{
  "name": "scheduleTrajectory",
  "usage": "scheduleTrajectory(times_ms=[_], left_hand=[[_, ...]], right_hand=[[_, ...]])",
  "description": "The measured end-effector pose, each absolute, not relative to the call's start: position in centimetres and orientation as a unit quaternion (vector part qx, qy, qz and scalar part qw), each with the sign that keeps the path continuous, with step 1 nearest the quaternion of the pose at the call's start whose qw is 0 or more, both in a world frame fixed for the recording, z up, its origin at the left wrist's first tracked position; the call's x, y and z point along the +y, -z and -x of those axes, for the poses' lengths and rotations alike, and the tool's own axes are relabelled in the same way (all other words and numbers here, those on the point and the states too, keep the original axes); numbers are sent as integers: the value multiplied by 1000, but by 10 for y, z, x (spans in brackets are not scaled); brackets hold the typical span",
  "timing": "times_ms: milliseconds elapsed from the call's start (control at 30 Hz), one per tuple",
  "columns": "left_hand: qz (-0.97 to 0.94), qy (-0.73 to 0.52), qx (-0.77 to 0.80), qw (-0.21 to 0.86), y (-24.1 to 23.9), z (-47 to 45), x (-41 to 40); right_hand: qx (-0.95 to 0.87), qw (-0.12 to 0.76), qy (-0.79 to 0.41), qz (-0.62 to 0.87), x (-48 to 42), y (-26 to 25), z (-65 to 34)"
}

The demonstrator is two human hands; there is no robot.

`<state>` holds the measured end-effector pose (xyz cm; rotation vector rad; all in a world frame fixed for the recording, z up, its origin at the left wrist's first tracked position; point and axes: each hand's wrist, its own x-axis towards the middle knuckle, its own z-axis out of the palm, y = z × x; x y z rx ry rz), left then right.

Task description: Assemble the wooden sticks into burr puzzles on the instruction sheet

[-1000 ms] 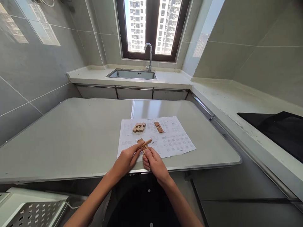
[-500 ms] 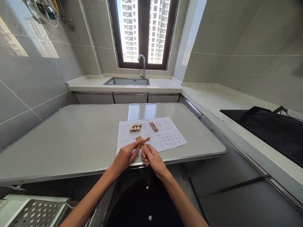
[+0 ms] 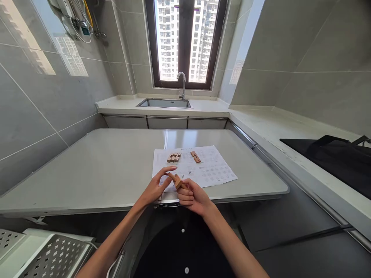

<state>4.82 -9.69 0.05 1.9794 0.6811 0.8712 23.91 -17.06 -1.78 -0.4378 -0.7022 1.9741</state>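
Observation:
My right hand [image 3: 193, 197] is closed around a small wooden puzzle piece [image 3: 176, 180] just above the near edge of the grey table [image 3: 101, 170]. My left hand [image 3: 156, 186] hovers beside it with fingers spread, its fingertips reaching toward the piece's far end. Behind the hands lies a printed instruction sheet [image 3: 208, 172]. On the sheet rest a cluster of joined wooden pieces [image 3: 174, 157] and a single notched wooden piece [image 3: 195, 156].
A sink [image 3: 164, 103] with a faucet [image 3: 182, 83] sits under the window at the back. A black bag [image 3: 333, 158] lies on the right counter. A white perforated rack [image 3: 49, 256] stands at lower left. Tiled walls close in left and right.
My left hand has let go of the wooden piece and opened its fingers. My right hand has turned the piece, which now points up and left. The view has shifted slightly.

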Motion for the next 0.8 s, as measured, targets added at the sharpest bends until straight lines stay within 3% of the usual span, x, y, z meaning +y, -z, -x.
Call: scheduleTrajectory(times_ms=[167, 400, 500, 633, 800], left_hand=[[-725, -359, 262, 526, 5, -54, -97], [-652, -422, 294, 558, 17, -57, -94], [-604, -446, 316, 580, 22, -58, -90], [-540, -472, 341, 608, 27, -61, -86], [-519, -462, 342, 632, 26, -64, -88]], right_hand=[[-314, 443, -817, 197, -163, 16, -232], [-411, 431, -723, 352, -149, 19, -226], [-455, 444, -607, 477, -136, 25, -236], [-487, 472, -364, 639, -113, 28, -271], [-502, 410, -172, 742, -81, 31, -312]])
